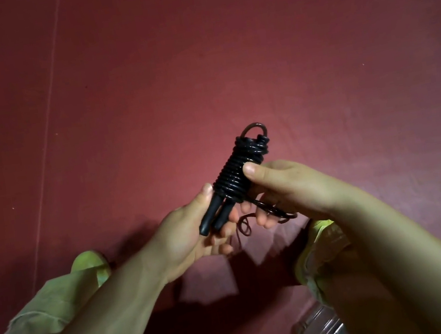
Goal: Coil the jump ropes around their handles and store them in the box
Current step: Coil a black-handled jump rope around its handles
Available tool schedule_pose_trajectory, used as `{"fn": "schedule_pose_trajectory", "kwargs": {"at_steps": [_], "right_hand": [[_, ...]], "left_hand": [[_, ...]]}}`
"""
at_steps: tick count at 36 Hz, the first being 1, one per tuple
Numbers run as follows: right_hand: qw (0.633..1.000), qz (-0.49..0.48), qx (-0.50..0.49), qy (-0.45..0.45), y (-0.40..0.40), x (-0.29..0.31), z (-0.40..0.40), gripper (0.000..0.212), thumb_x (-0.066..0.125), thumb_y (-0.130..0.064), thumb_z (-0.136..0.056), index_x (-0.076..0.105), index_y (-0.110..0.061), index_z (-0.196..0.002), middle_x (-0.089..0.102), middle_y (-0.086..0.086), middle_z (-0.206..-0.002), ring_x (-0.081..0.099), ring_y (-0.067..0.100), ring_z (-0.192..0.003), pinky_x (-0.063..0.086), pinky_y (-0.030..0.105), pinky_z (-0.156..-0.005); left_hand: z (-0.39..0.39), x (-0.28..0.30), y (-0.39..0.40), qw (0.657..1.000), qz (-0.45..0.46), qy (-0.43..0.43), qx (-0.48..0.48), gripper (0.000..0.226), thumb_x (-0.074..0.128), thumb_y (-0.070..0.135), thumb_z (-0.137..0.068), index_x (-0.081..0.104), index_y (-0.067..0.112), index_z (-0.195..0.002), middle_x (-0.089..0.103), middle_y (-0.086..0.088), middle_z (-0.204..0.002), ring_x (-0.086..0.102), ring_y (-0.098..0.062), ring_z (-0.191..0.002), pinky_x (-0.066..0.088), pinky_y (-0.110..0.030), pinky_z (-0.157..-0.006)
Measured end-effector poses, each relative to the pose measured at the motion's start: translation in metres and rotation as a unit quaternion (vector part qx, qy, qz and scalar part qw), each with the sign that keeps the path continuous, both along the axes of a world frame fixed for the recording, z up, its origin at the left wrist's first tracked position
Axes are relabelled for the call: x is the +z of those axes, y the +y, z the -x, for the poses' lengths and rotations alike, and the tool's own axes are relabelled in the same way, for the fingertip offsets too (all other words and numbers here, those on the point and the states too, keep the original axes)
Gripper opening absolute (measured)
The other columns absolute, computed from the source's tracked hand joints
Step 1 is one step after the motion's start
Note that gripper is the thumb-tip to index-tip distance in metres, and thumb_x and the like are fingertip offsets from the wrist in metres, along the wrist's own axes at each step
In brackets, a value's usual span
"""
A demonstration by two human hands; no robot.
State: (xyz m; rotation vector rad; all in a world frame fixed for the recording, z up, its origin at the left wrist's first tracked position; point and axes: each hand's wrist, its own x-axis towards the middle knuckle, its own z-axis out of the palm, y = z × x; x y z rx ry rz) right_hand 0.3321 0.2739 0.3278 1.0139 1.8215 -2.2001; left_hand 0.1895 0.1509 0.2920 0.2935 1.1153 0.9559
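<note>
Clear box [320,333] low right of jump rope [237,177]; left hand [194,228] gripping 2 handles [215,215], right hand [280,186] pinching coils.

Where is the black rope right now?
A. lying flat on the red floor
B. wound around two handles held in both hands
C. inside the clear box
B: the rope is coiled round the two handles, held by the left hand and right hand.
</note>
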Motion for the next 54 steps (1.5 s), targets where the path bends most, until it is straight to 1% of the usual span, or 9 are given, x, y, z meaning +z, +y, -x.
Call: {"fn": "schedule_pose_trajectory", "kwargs": {"at_steps": [10,16,20,24,27,31,38,43,54], "right_hand": [[0.969,-0.197,0.014,-0.151,-0.001,-0.020,0.002,0.059,0.035,-0.052,-0.098,0.063,-0.008,-0.072,0.050,0.000,-0.052,0.049,0.016,-0.044,0.039,0.023,-0.048],[0.973,-0.183,0.016,-0.138,-0.007,-0.018,0.005,0.063,0.028,-0.063,-0.089,0.062,-0.012,-0.077,0.044,-0.008,-0.051,0.043,0.013,-0.049,0.041,0.029,-0.057],[0.983,-0.153,-0.011,-0.098,-0.012,-0.018,0.007,0.069,0.027,-0.077,-0.084,0.046,-0.012,-0.072,0.034,0.009,-0.066,0.028,0.015,-0.053,0.025,0.026,-0.051],[0.984,-0.155,-0.034,-0.086,-0.011,-0.019,0.009,0.058,0.035,-0.068,-0.089,0.040,-0.012,-0.071,0.034,0.003,-0.059,0.027,0.015,-0.050,0.019,0.028,-0.053],[0.980,-0.176,-0.049,-0.078,-0.011,-0.020,0.008,0.054,0.040,-0.058,-0.095,0.045,-0.016,-0.061,0.039,-0.014,-0.042,0.032,0.002,-0.039,0.024,0.024,-0.051],[0.983,-0.167,-0.076,-0.016,-0.013,-0.018,0.010,0.041,0.041,-0.053,-0.084,0.052,-0.015,-0.071,0.042,-0.007,-0.052,0.037,0.010,-0.050,0.029,0.028,-0.052],[0.987,-0.077,-0.091,0.111,-0.014,-0.010,0.007,0.029,0.041,-0.030,-0.093,0.048,-0.014,-0.070,0.051,-0.013,-0.049,0.045,-0.001,-0.045,0.033,0.013,-0.048],[0.984,-0.098,-0.074,0.130,-0.015,-0.014,0.007,0.031,0.044,-0.049,-0.080,0.050,-0.022,-0.068,0.045,-0.009,-0.057,0.038,0.006,-0.051,0.030,0.019,-0.050],[0.985,-0.111,-0.032,0.125,-0.015,-0.008,0.006,0.032,0.042,-0.037,-0.095,0.053,-0.019,-0.070,0.054,-0.007,-0.057,0.045,0.002,-0.052,0.033,0.017,-0.051]], "left_hand": [[-0.002,-0.016,0.005,0.966,0.023,0.244,0.086,0.031,0.046,0.039,-0.095,0.064,0.018,-0.081,0.052,0.007,-0.065,0.048,-0.004,-0.057,0.044,-0.031,-0.074],[0.002,-0.021,0.006,0.925,-0.022,0.377,0.036,0.035,0.063,0.046,-0.083,0.056,0.013,-0.075,0.043,0.006,-0.063,0.040,-0.012,-0.060,0.036,-0.032,-0.063],[0.002,-0.022,0.004,0.885,-0.044,0.462,0.021,0.030,0.069,0.046,-0.073,0.049,0.024,-0.072,0.047,0.007,-0.057,0.043,-0.015,-0.055,0.036,-0.034,-0.056],[0.000,-0.023,0.002,0.861,-0.075,0.504,0.003,0.039,0.073,0.043,-0.070,0.043,0.018,-0.069,0.046,0.005,-0.060,0.041,-0.015,-0.056,0.035,-0.035,-0.056],[0.004,-0.023,0.002,0.914,-0.056,0.400,-0.044,0.046,0.064,0.058,-0.060,0.049,0.016,-0.072,0.048,0.006,-0.064,0.043,-0.013,-0.060,0.036,-0.033,-0.061],[0.003,-0.015,-0.002,0.985,-0.073,0.145,-0.055,0.018,0.068,0.030,-0.079,0.068,0.017,-0.090,0.070,0.002,-0.082,0.064,-0.013,-0.082,0.049,-0.029,-0.084],[0.016,-0.008,-0.005,0.974,-0.084,-0.174,-0.115,0.080,0.067,0.073,-0.062,0.071,0.007,-0.109,0.069,-0.008,-0.090,0.066,-0.021,-0.091,0.050,-0.043,-0.091],[0.012,-0.009,-0.005,0.967,-0.084,-0.205,-0.129,0.065,0.071,0.063,-0.069,0.073,0.009,-0.104,0.066,-0.002,-0.079,0.064,-0.015,-0.079,0.051,-0.042,-0.089],[0.014,-0.011,-0.006,0.982,-0.068,-0.151,-0.096,0.060,0.083,0.059,-0.056,0.076,0.013,-0.093,0.066,-0.002,-0.078,0.063,-0.014,-0.075,0.052,-0.042,-0.085]]}}
